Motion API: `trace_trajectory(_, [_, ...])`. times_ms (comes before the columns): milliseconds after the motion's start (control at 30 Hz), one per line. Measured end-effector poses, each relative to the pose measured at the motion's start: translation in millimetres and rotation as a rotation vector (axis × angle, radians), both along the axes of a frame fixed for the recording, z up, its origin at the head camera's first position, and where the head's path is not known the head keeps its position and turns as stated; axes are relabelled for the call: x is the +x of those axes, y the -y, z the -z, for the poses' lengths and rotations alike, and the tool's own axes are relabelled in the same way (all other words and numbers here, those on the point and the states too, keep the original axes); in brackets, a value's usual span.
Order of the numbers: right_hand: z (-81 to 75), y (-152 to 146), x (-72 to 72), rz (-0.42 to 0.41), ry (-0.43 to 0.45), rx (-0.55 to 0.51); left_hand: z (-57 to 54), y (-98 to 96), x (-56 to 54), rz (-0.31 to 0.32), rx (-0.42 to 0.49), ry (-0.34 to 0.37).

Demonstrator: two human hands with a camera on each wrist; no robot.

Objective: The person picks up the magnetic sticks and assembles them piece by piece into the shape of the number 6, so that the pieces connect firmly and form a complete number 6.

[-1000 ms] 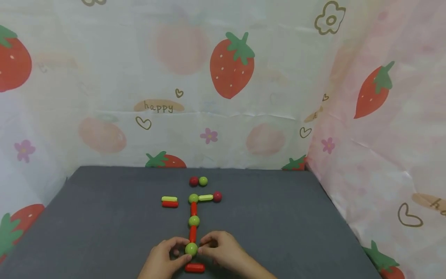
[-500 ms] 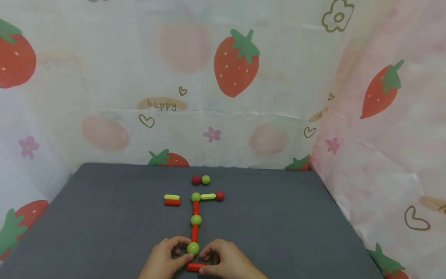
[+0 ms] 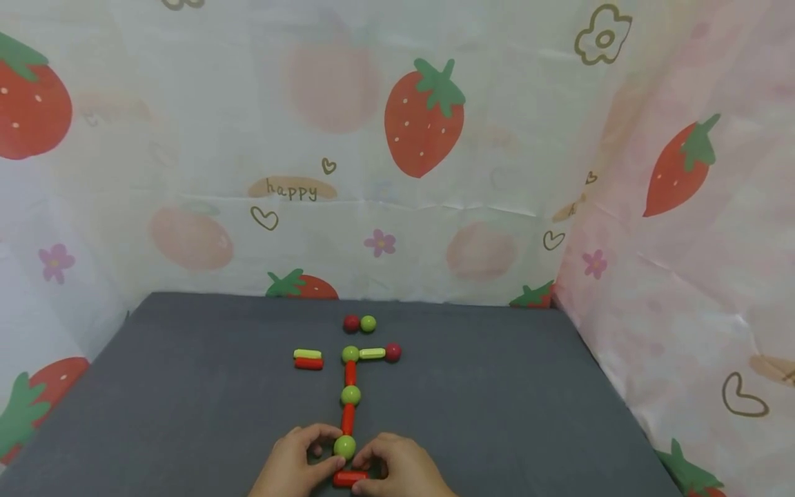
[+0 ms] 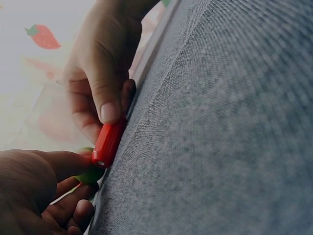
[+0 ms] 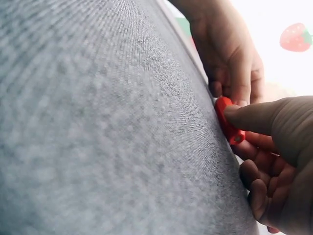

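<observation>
In the head view, my left hand (image 3: 295,461) pinches a green ball (image 3: 344,447) between thumb and forefinger, at the near end of a chain. That chain runs away from me: a red rod (image 3: 348,420), a green ball (image 3: 350,395), another red rod (image 3: 350,373), then a green ball (image 3: 350,355). My right hand (image 3: 404,468) holds the right end of a loose red rod (image 3: 348,478) just below the pinched ball. The right wrist view has the right thumb pressed on this red rod (image 5: 227,120). In the left wrist view, the green ball (image 4: 88,175) is partly hidden.
From the chain's far ball a yellow-green rod (image 3: 373,353) leads right to a dark red ball (image 3: 393,352). Left of it lie a yellow-green rod (image 3: 307,354) and a red rod (image 3: 308,364), side by side. A dark red ball (image 3: 351,323) and green ball (image 3: 368,323) sit farther back.
My right hand has moved from beside the near green ball down to the loose red rod and taken hold of its right end. The left hand stays on the ball.
</observation>
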State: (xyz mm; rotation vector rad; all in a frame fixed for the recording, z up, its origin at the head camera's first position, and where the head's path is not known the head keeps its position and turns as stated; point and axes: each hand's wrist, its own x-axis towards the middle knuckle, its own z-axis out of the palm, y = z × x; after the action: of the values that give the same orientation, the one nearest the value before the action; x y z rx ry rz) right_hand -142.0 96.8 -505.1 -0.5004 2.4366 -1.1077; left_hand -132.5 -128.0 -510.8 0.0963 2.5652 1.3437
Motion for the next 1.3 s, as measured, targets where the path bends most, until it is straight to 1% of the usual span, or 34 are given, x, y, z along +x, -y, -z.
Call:
trace_trajectory(167, [0.5, 1, 1.4, -0.023, -0.044, -0.008, 0.6, 0.9, 0.8, 0.002, 0.001, 0.004])
trace_trajectory(333, [-0.5, 0, 0.9, -0.060, -0.054, -0.020, 0.8, 1.5, -0.2, 0.003, -0.013, 0.014])
trace_trajectory(467, [-2.3, -3, -1.9, -0.144, -0.053, -0.066, 2.4, 1.5, -1.8, 0.008, -0.019, 0.012])
trace_trajectory(600, [-7.2, -11, -6.7, -0.257, -0.006, -0.147, 1.7, 0.2, -2.2, 0.006, -0.025, 0.005])
trace_trajectory(667, [-11.4, -15, -8.7, -0.295, 0.003, -0.164, 0.6, -0.6, -2.3, 0.003, -0.033, 0.001])
trace_trajectory(733, [-15.9, -17, -10.4, -0.313, -0.021, -0.162, -0.4, -1.6, -2.6, -0.002, -0.041, -0.002])
trace_trajectory(833, [-22.5, -18, -13.0, -0.304, -0.088, -0.149, -1.2, -2.4, -3.4, -0.004, -0.056, -0.009])
trace_trajectory(1000, [-31.9, -17, -20.4, -0.264, -0.177, -0.142, -0.5, -2.5, -4.8, -0.006, -0.064, -0.005])
trace_trajectory(1133, [-36.9, -18, -31.0, -0.257, -0.259, -0.129, 1.2, -3.1, -4.2, -0.010, -0.061, -0.010])
trace_trajectory(1300, [-37.6, -21, -46.6, -0.248, -0.351, -0.105, 0.5, -3.0, -1.2, -0.019, -0.050, -0.022])
